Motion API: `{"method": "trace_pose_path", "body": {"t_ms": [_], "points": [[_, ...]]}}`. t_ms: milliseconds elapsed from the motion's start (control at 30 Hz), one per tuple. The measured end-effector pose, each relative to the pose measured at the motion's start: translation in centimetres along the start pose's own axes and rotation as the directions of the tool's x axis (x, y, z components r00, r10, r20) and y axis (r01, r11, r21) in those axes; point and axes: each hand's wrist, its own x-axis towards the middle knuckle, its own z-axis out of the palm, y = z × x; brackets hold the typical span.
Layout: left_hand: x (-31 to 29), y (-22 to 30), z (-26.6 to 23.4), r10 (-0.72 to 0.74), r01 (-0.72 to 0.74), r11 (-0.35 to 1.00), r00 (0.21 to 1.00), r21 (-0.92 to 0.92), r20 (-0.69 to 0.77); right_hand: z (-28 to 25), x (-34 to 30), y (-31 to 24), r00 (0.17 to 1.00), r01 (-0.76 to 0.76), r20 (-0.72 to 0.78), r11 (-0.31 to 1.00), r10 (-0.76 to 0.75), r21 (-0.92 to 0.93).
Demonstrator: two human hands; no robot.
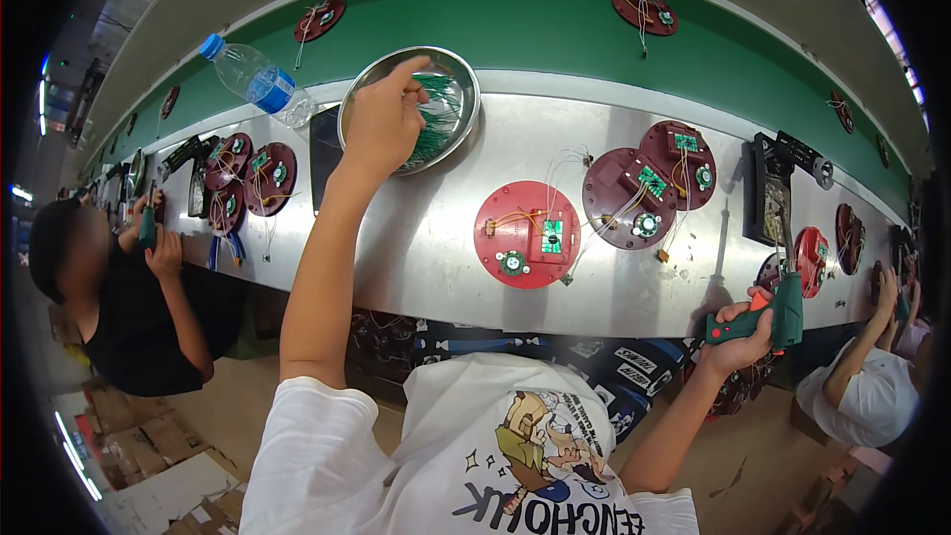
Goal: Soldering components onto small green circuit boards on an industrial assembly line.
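Observation:
My left hand (384,119) is over a round metal bowl (472,124), its index finger stretched out and the others bent. Thin green wire-like strands (446,104) lie in the bowl; I see nothing held in those fingers. My right hand (738,337) grips a green pistol-shaped power tool (788,312) with an orange trigger, its long thin tip pointing away from me. Between my hands, a bright red disc (505,218) lies flat, carrying a green circuit board and loose wires. Right of it, a dark red disc (614,223) partly overlaps another dark disc (698,198).
A clear bottle (238,67) with a blue cap leans left of the bowl. More dark discs (282,200) sit farther left; others (639,10) rest on the green surface behind. A black stand (761,208) is at right. Co-workers sit left (129,337) and right (862,391).

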Motion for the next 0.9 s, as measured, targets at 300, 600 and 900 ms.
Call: {"method": "trace_pose_path", "body": {"t_ms": [300, 600, 900], "points": [[0.4, 1.3, 0.5, 0.048, -0.069, 0.975, 0.994, 0.213, 0.103, 0.2, 0.0, 0.0, 1.0, -0.004, -0.018, 1.0, 0.004, -0.004], [0.5, -0.9, 2.3, 0.2, -0.271, 0.877, 0.957, 0.398, 0.211, -1.0, 0.1, 0.4, 0.999, 0.002, 0.055, 1.0, -0.002, 0.003], [0.0, 1.0, 1.3, 0.311, -0.332, 0.901, 0.943, 0.279, 0.116, -1.2, -0.3, 0.2, 0.996, -0.011, 0.086, 0.999, 0.007, 0.045]]}}
